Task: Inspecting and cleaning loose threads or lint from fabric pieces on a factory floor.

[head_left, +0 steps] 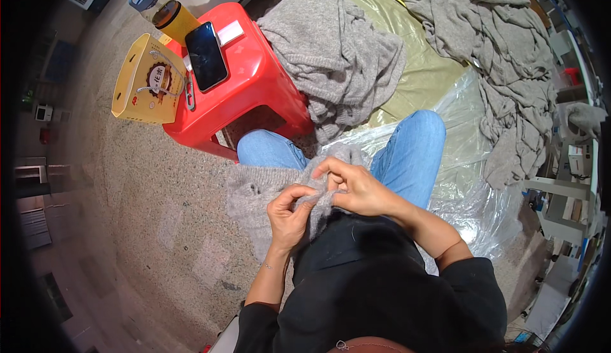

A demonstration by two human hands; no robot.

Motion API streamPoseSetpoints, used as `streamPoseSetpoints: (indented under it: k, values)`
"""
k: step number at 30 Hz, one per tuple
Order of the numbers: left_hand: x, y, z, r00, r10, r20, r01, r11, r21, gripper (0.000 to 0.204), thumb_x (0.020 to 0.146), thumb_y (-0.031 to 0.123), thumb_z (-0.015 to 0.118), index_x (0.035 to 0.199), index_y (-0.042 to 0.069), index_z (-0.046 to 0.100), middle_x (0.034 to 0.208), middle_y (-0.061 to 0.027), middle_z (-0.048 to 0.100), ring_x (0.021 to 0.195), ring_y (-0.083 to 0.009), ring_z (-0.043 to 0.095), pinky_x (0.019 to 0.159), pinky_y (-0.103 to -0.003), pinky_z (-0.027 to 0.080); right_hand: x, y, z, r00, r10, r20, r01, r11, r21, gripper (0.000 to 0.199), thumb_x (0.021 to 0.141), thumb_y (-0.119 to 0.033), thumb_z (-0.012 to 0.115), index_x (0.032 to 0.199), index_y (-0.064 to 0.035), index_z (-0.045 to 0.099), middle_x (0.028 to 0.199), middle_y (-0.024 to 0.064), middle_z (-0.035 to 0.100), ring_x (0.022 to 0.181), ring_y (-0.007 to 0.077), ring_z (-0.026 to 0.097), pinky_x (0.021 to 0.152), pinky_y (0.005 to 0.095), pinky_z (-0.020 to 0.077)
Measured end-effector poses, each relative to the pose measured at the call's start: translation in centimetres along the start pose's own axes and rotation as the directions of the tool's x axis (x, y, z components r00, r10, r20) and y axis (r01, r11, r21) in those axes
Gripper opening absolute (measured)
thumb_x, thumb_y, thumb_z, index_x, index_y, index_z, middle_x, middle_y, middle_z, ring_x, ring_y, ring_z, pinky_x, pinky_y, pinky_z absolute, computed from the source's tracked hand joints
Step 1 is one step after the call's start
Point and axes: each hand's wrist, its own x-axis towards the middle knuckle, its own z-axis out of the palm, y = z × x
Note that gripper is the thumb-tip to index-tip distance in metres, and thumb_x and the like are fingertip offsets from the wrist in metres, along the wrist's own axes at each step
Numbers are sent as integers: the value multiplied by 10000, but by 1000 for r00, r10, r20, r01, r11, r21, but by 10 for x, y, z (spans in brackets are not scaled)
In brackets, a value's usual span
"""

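Both hands close together over lap: left hand (287,216) pinching grey knit garment (254,190) edge, fingers curled; right hand (356,187) bent at wrist, fingertips gripping same fabric.

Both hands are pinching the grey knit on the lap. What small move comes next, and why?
Probably slide the right hand a little further along the knit edge while the left hand keeps its pinch. Both hands grip one small bunched spot close together, and most of the piece hangs loose to the left over the knee, so the edge beyond the fingers looks unhandled.
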Motion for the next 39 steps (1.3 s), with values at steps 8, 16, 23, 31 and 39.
streamPoseSetpoints:
  k: [8,16,23,31,39]
  values:
    - [-6,6,2,999,-14,40,13,999,33,74,791,-54,662,841,-8,631,835,-58,645,788,-114,585,732,-245,463,1,-8,-14,960,11,281,26,992,-126,131,691,-45,552,807,16,548,675,209,559,653,375,567,581,419,432]
    - [-23,3,24,912,374,-170,-322,907,271,238,686,-137,504,878,-42,608,907,-149,646,872,-194,609,826,-294,467,-21,7,33,789,-588,-178,419,727,-544,167,657,5,620,686,-31,460,621,105,455,513,292,516,448,381,416]
    - [-11,-2,19,961,226,-158,-198,964,175,335,656,-150,444,889,-30,652,902,-115,645,839,-185,616,771,-263,477,-15,21,39,687,-692,-222,388,607,-693,173,676,21,621,835,-10,558,706,92,473,558,249,545,487,346,450]
    - [-4,-12,-16,994,-97,43,79,948,309,187,723,-93,590,885,-36,664,815,-58,635,753,-113,584,699,-223,454,-7,28,12,696,-653,-299,392,694,-603,256,649,33,619,901,-11,609,707,92,477,520,203,490,479,282,400]
    - [8,-2,-28,909,-405,93,413,905,-98,89,785,-20,686,864,-4,648,812,-16,649,723,-60,576,667,-195,462,-1,13,-16,904,-269,-331,144,923,-357,194,768,-129,682,898,-6,607,756,55,497,718,171,508,622,286,406]
